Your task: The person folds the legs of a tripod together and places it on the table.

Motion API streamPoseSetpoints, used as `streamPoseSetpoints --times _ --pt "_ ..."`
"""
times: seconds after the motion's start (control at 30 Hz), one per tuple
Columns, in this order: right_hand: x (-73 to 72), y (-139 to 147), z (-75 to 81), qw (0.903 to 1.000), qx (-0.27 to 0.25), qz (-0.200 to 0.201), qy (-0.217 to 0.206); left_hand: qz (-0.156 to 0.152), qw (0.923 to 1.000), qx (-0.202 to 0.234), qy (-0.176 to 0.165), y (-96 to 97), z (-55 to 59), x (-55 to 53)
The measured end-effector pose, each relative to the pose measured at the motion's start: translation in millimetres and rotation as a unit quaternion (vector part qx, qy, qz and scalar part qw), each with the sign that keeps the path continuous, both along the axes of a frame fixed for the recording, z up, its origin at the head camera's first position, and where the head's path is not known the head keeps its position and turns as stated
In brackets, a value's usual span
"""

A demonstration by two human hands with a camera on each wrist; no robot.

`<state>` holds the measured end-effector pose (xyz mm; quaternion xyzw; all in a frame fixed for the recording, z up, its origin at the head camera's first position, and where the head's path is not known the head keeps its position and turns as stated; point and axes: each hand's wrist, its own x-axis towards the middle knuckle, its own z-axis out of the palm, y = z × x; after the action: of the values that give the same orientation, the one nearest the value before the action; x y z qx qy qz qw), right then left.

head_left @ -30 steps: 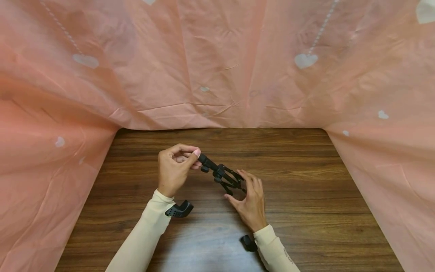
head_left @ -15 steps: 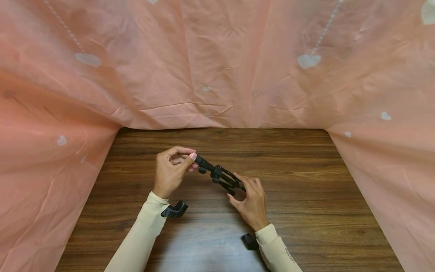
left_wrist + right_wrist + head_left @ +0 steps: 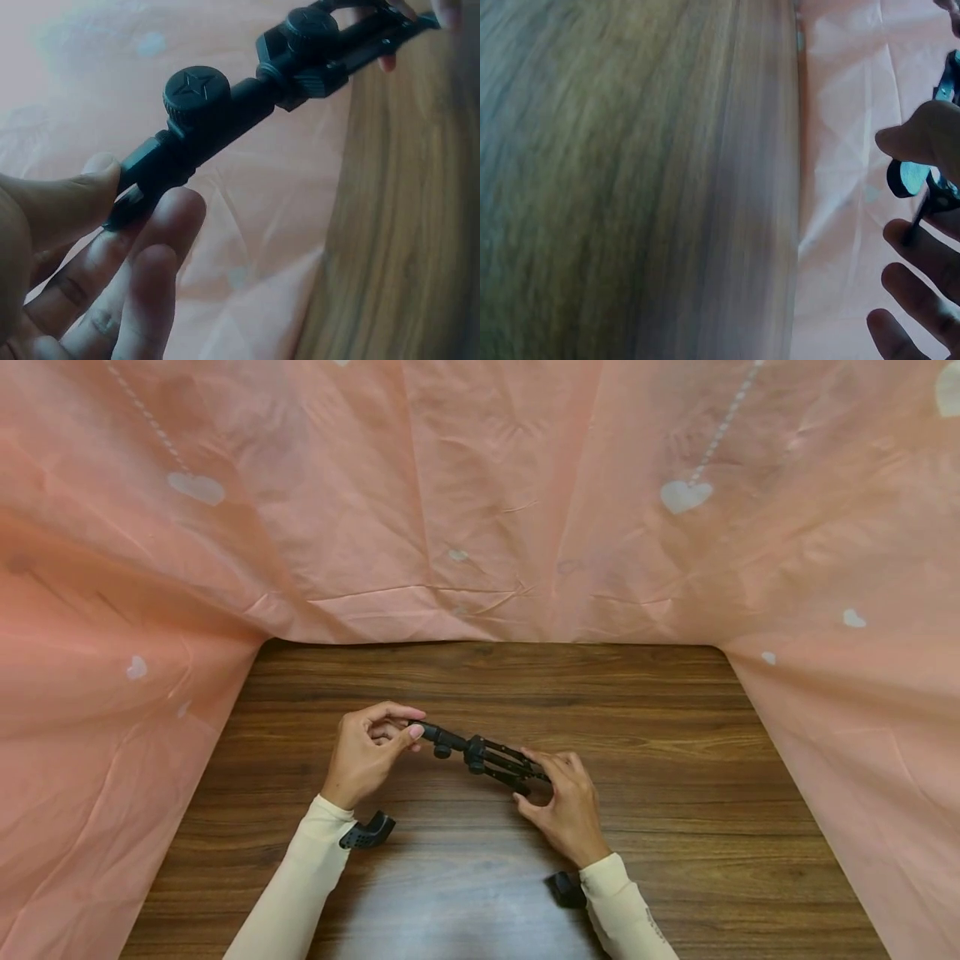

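A small black tripod (image 3: 454,742) is held above the table between both hands, nearly level, its head end to the left and its legs to the right. My left hand (image 3: 360,752) pinches the head end between thumb and fingers. In the left wrist view, a round knob (image 3: 196,91) with a star on it stands out from the tripod's column. My right hand (image 3: 566,806) grips the leg ends between thumb and fingers. The right wrist view shows a round foot (image 3: 909,178) beside the thumb, with the other fingers spread below; most of the tripod lies outside that view.
The brown wood-grain table (image 3: 675,760) spreads beneath the hands. A pink curtain (image 3: 480,510) with white hearts encloses its back and both sides. Black wrist devices sit on the left sleeve (image 3: 300,860) and the right sleeve (image 3: 622,902).
The left hand has moved left and down with the tripod's head end, and the right hand slightly to the right. The tripod now lies closer to level, its legs drawn nearer together.
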<state>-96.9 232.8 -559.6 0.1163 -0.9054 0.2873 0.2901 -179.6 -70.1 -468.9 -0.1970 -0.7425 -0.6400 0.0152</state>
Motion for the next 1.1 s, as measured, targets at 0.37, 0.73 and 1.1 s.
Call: streamPoseSetpoints --times 0.37,0.73,1.1 --pt "1.4 4 2.8 0.9985 0.03 0.013 -0.044 0.006 0.999 -0.045 0.0 -11.0 -23.8 4.5" --pt "1.0 11 2.4 0.9927 0.061 0.035 -0.098 0.03 0.9917 -0.118 0.04 -15.5 -49.1 14.7" --pt "-0.2 15 4.3 0.9867 0.092 0.047 -0.125 0.028 0.9704 -0.226 0.08 -22.9 -61.2 18.8"
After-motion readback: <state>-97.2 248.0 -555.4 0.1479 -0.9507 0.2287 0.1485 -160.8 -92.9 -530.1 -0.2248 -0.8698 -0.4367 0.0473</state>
